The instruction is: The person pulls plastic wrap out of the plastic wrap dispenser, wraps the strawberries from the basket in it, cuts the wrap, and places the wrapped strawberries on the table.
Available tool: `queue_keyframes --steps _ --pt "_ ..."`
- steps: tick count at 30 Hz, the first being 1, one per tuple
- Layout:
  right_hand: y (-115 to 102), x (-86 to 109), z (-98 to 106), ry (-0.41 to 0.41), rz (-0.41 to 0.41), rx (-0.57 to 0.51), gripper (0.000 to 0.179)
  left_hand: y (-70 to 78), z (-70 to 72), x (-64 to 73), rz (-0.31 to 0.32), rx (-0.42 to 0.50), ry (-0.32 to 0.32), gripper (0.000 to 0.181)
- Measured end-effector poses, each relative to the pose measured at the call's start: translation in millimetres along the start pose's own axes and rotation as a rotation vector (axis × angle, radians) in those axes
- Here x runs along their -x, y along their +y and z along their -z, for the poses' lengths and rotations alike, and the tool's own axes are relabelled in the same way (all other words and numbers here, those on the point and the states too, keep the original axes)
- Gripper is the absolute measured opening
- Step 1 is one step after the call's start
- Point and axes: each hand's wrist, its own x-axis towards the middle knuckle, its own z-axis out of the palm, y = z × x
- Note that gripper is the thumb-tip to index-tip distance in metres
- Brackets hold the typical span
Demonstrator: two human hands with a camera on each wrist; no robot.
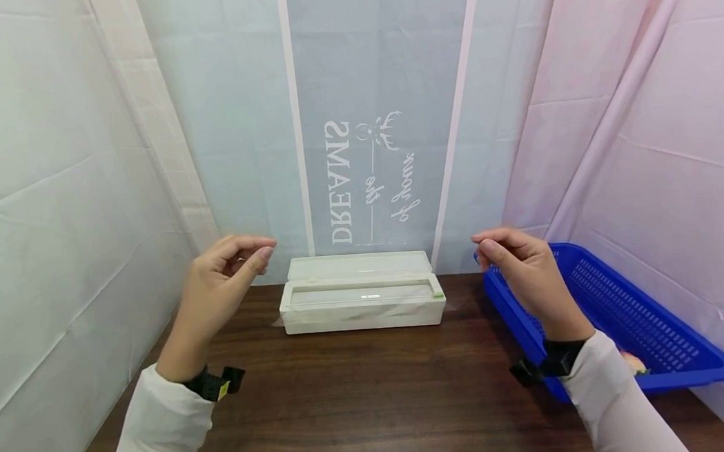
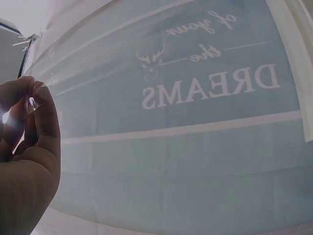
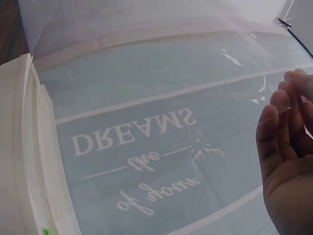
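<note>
My left hand and right hand pinch clear film, spread between them across centre of frame, likely to keep it taut. White dispenser mid-frame on bench, lid raised, presumably for unhindered feed; blue basket at right.

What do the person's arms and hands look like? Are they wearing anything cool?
The left hand and right hand are bare, with no gloves. The arms have long white sleeves, a bit wrinkly. Each wrist wears a black band with a small dark gadget sticking out. The left one also has a yellow patch.
</note>
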Motion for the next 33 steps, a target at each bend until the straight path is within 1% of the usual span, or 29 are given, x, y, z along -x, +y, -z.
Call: queue_keyframes --steps 2,5,7,9,14,18,25,28,33 --pt "3 1.6 0 0.001 -0.014 0.01 0.019 2.2 -0.4 1.3 0.017 -0.005 -0.009 0.013" --pt "6 4.1 0 0.009 -0.052 0.045 0.019 1.3 -0.9 3.5 0.041 -0.007 -0.023 0.014" --pt "7 5.8 1 0.007 -0.084 0.084 0.019 -0.8 -1.1 5.8 0.056 -0.008 -0.034 0.014" --pt "9 7.9 1 -0.003 -0.121 0.149 0.019 -4.0 -1.5 9.0 0.068 -0.009 -0.046 0.014" --pt "17 16.5 1 -0.063 -0.205 0.25 0.019 -13.8 -4.1 19.6 0.134 -0.018 -0.087 0.013" --pt "22 23.8 1 -0.119 -0.253 0.255 0.017 -21.5 -6.5 25.7 0.172 -0.018 -0.13 0.012" --pt "31 33.1 4 -0.199 -0.314 0.305 0.015 -29.8 -7.7 39.4 0.223 -0.014 -0.218 0.013" --pt "35 36.7 5 -0.238 -0.327 0.339 0.013 -38.6 -8.2 46.5 0.241 0.004 -0.258 0.014" --pt "39 41.9 7 -0.311 -0.328 0.385 0.011 -69.2 -13.6 60.0 0.278 0.022 -0.303 0.015"
